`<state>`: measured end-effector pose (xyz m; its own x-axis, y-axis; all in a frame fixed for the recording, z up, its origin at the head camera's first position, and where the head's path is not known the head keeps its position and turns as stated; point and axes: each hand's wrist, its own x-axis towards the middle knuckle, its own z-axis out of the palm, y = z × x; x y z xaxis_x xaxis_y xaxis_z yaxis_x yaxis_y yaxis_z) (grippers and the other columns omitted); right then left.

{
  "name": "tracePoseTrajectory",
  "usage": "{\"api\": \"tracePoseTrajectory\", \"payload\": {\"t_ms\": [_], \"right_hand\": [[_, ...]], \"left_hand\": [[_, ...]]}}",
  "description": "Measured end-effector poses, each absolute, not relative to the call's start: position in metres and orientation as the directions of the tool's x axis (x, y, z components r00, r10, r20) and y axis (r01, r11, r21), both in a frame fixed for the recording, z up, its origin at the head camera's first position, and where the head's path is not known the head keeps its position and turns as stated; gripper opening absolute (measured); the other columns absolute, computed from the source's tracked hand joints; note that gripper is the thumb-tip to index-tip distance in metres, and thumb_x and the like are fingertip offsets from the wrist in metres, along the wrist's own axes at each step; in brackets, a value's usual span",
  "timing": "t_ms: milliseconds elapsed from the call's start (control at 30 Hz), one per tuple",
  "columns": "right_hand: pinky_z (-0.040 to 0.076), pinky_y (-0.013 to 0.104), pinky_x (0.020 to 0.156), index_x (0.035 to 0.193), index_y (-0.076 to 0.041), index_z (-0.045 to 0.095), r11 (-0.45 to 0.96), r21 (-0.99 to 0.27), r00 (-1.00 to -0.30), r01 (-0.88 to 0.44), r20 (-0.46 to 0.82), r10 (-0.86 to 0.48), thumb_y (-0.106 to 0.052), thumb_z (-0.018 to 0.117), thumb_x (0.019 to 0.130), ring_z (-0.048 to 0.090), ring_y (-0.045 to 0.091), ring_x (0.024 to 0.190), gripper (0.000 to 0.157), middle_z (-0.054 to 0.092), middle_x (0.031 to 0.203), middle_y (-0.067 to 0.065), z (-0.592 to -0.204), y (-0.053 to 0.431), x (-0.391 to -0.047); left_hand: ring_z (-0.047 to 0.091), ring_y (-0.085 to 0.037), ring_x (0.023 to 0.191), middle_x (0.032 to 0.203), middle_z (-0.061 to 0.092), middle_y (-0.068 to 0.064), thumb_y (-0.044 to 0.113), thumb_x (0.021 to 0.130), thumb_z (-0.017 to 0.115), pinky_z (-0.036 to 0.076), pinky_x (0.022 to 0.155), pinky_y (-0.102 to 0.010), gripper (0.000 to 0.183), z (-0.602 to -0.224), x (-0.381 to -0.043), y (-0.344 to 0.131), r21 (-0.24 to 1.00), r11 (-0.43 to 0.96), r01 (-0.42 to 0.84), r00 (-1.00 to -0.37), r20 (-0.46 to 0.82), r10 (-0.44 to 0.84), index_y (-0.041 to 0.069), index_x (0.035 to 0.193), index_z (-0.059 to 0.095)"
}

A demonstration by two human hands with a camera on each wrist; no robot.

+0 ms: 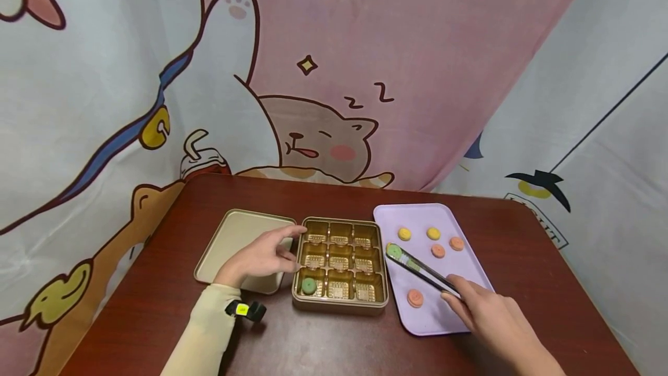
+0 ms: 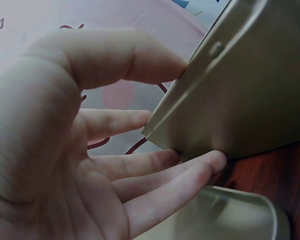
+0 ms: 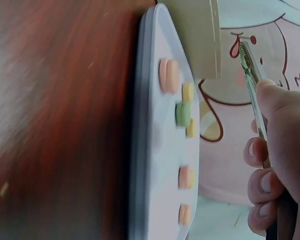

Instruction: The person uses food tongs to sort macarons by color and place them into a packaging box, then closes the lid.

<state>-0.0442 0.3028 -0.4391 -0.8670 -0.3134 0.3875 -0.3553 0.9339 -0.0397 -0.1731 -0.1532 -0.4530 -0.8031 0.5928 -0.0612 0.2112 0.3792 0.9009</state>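
Right of the gold box (image 1: 341, 307), the right hand (image 1: 498, 318) grips slightly parted tongs (image 1: 433, 274), a green cookie (image 1: 394, 251) at their tips, whether pinched unclear, so slack squeezing could drop it, while the spread left hand (image 1: 264, 253) touches the box.

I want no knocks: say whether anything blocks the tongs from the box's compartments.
Apparently only the gold box's right rim stands between tongs and compartments; the left hand is at the opposite side.
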Motion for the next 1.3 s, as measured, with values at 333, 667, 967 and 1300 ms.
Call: {"api": "tracePoseTrajectory", "payload": {"t_ms": [333, 667, 967, 1300], "right_hand": [[0.05, 0.037, 0.046, 0.116, -0.018, 0.068, 0.842, 0.015, -0.729, -0.539, 0.492, -0.476, -0.038, 0.079, 0.092, 0.062, 0.013, 0.058, 0.033, 0.072, 0.083, -0.004, -0.437, 0.274, -0.066], [0.037, 0.027, 0.04, 0.111, -0.021, 0.067, 0.771, -0.001, -0.663, -0.637, 0.512, -0.547, -0.044, 0.064, 0.104, 0.047, -0.001, 0.054, 0.024, 0.055, 0.073, -0.02, -0.435, 0.241, -0.084], [0.043, 0.034, 0.04, 0.111, -0.017, 0.066, 0.753, 0.068, -0.634, -0.655, 0.492, -0.596, -0.049, 0.052, 0.108, 0.061, 0.016, 0.056, 0.035, 0.061, 0.072, -0.006, -0.439, 0.216, -0.095], [0.044, 0.036, 0.039, 0.109, -0.014, 0.064, 0.724, 0.12, -0.605, -0.679, 0.468, -0.644, -0.047, 0.052, 0.109, 0.056, 0.019, 0.05, 0.035, 0.061, 0.07, -0.004, -0.44, 0.197, -0.102]], "left_hand": [[0.074, -0.027, 0.103, 0.163, 0.038, -0.025, 0.001, 0.087, 0.077, 0.062, 0.084, -0.028, 0.084, -0.453, -0.173, -0.153, 0.908, 0.367, 0.204, -0.8, -0.062, 0.597, 0.005, 0.161, 0.038], [0.074, -0.027, 0.103, 0.162, 0.038, -0.026, -0.001, 0.085, 0.076, 0.063, 0.085, -0.03, 0.085, -0.454, -0.173, -0.153, 0.913, 0.363, 0.188, -0.802, -0.071, 0.593, 0.006, 0.161, 0.038], [0.074, -0.027, 0.103, 0.163, 0.038, -0.026, -0.001, 0.085, 0.076, 0.063, 0.085, -0.03, 0.086, -0.454, -0.173, -0.153, 0.914, 0.364, 0.181, -0.804, -0.076, 0.59, 0.006, 0.161, 0.038], [0.074, -0.026, 0.102, 0.162, 0.038, -0.026, -0.002, 0.084, 0.076, 0.063, 0.084, -0.03, 0.086, -0.455, -0.173, -0.153, 0.91, 0.368, 0.19, -0.803, -0.071, 0.592, 0.007, 0.161, 0.039]]}}
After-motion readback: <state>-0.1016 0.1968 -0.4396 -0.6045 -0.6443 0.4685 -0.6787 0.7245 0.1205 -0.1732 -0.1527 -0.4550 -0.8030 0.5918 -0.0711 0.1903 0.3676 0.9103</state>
